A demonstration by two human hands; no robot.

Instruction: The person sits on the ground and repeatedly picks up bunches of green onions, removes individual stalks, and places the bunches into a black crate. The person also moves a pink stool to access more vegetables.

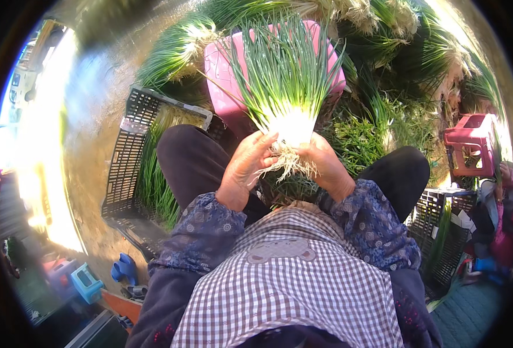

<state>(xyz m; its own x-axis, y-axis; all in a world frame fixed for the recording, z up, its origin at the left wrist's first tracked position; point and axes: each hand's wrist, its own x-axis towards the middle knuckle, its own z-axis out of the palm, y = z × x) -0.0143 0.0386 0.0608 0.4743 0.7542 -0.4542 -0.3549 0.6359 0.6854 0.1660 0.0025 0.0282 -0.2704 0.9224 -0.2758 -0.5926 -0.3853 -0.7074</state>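
Note:
Both my hands grip a fanned bunch of green onions just above its pale, stringy roots. My left hand is around the left side of the white stems, and my right hand around the right side. The green leaves spread away from me over a pink plastic stool, which they partly cover. Bright sunlight washes out the stems between my hands. Below the roots, more greens lie between my knees, partly hidden by my hands.
A black plastic crate holding green onions stands at my left. Loose trimmed leaves and further bundles lie on the ground ahead. At right are a red stool, another black crate and a person in pink. Blue slippers lie at lower left.

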